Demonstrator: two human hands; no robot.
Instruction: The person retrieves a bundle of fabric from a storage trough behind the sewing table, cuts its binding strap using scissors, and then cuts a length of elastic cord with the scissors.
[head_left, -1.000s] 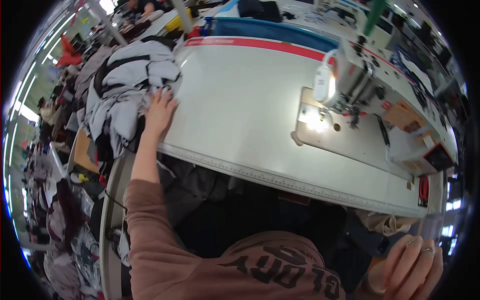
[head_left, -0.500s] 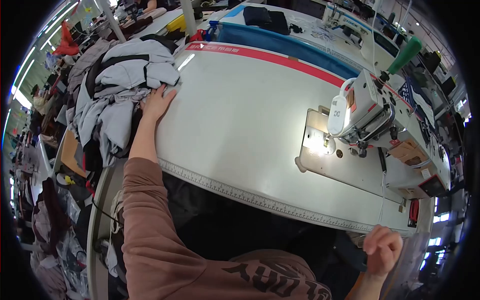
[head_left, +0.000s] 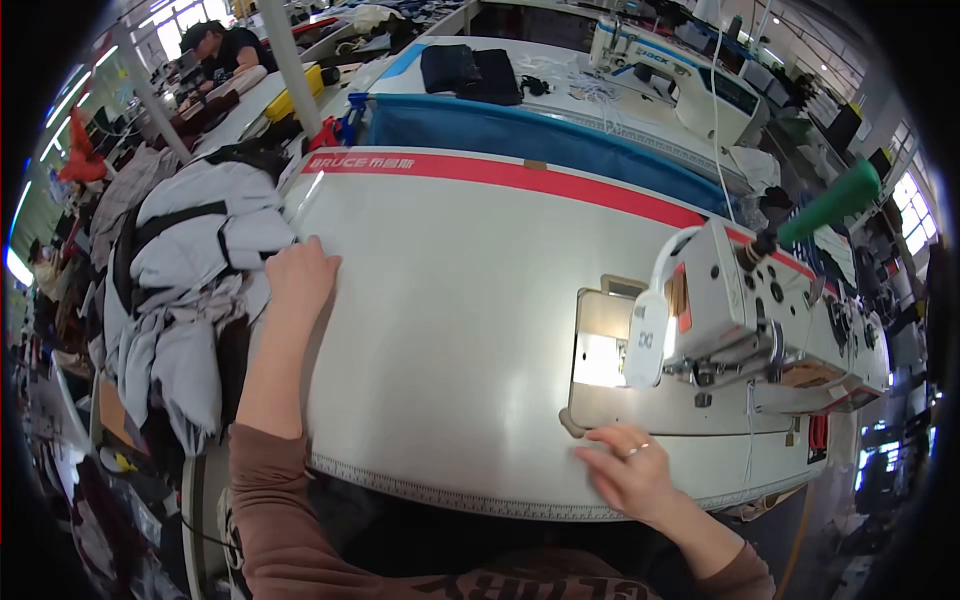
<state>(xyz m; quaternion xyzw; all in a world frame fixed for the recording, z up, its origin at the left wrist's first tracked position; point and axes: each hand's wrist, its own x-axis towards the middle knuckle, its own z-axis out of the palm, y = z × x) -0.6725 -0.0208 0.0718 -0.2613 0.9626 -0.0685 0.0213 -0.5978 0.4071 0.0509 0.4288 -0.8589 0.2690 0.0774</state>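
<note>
My left hand is at the left edge of the white sewing table, beside a heap of light grey garments with black trim. Its fingers are curled under, and what they hold, if anything, is hidden. My right hand, with a ring on one finger, hovers over the table's front edge, its fingers bent loosely and apart with nothing in them. Beyond it stands the sewing machine, its lamp lighting the metal needle plate.
A measuring tape strip runs along the table's front edge. Behind the table hangs a blue cloth trough. Another sewing machine and folded dark garments are farther back. A person sits at the far left.
My right hand has come from the lower right up to the table's front edge near the needle plate. My left hand stays by the garment heap, its fingers now more curled. The view has shifted.
</note>
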